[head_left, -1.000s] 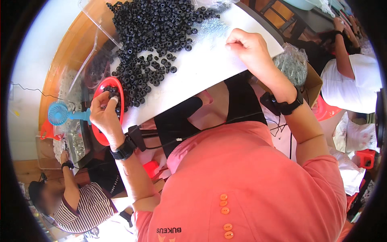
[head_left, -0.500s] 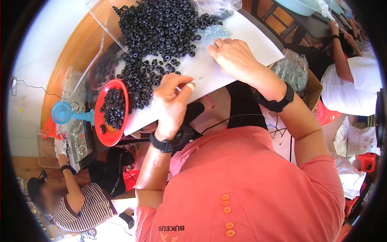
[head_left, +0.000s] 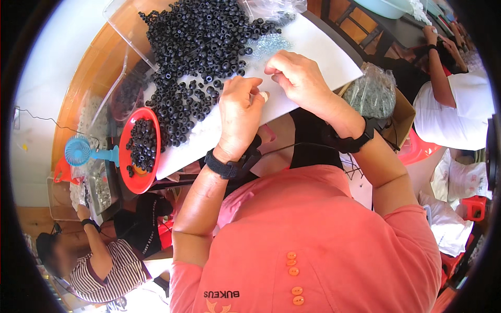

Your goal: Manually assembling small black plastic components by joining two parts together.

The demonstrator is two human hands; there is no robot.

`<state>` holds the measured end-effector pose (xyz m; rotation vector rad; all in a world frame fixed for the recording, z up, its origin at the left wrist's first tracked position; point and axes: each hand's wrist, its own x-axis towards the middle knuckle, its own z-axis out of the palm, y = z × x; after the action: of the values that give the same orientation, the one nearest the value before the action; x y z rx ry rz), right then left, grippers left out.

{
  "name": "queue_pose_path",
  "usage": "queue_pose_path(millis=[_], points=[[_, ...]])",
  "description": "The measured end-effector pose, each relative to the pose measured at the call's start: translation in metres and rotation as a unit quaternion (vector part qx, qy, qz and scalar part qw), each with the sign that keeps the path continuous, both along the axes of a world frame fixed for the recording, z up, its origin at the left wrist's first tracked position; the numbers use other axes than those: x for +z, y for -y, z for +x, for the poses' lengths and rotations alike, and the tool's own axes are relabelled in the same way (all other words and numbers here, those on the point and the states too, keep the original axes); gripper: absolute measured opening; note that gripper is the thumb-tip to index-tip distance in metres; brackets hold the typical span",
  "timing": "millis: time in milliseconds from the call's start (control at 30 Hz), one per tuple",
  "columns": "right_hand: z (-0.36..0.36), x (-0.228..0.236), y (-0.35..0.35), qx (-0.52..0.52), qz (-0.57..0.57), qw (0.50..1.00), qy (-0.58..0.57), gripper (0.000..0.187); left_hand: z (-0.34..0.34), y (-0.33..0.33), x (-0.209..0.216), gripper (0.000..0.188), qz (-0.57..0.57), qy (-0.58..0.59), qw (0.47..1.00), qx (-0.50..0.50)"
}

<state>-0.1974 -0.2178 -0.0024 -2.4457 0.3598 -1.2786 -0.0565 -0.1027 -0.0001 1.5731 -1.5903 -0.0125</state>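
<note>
Over the white sheet (head_left: 313, 44) my left hand (head_left: 240, 112) is closed, fingertips pressed together, a small whitish bit showing at its thumb. Close by on its right, my right hand (head_left: 300, 78) is bent in a pinch, thumb against the forefinger. Anything between either hand's fingertips is hidden or too small to name. A large heap of black ring-like pieces with holes (head_left: 195, 39) lies beyond my left hand and spreads down toward it. Past my right hand sits a patch of tiny clear bluish pieces (head_left: 271, 46).
A red plate (head_left: 125, 175) with black pieces stands left, beside a blue fan (head_left: 78, 151). Clear plastic walls (head_left: 125, 39) border the heap. Right of the sheet, a bag of clear pieces (head_left: 373, 94) sits in a cardboard box. Other people work at both sides.
My left hand has moved right and slightly away from me, closing the gap to my right hand. My right hand has shifted a little left.
</note>
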Motion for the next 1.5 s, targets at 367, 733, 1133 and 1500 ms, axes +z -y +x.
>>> queue_pose_path(millis=[367, 733, 1133, 1500], points=[[-0.034, -0.015, 0.007, -0.027, 0.180, 0.979, 0.096, 0.016, -0.029, 0.005, 0.004, 0.019, 0.003, 0.032, 0.999, -0.035], [-0.036, -0.017, 0.010, 0.000, 0.182, 0.979, 0.097, 0.012, -0.032, 0.025, -0.003, 0.008, -0.030, 0.191, 0.981, 0.020], [0.003, 0.013, -0.034, 0.276, 0.444, 0.837, 0.162, 0.014, -0.014, -0.018, 0.019, 0.018, -0.022, -0.597, 0.794, -0.107], [0.029, 0.010, -0.048, 0.324, 0.534, 0.776, 0.082, 0.009, 0.014, -0.047, 0.014, 0.026, -0.029, -0.579, 0.812, -0.066]])
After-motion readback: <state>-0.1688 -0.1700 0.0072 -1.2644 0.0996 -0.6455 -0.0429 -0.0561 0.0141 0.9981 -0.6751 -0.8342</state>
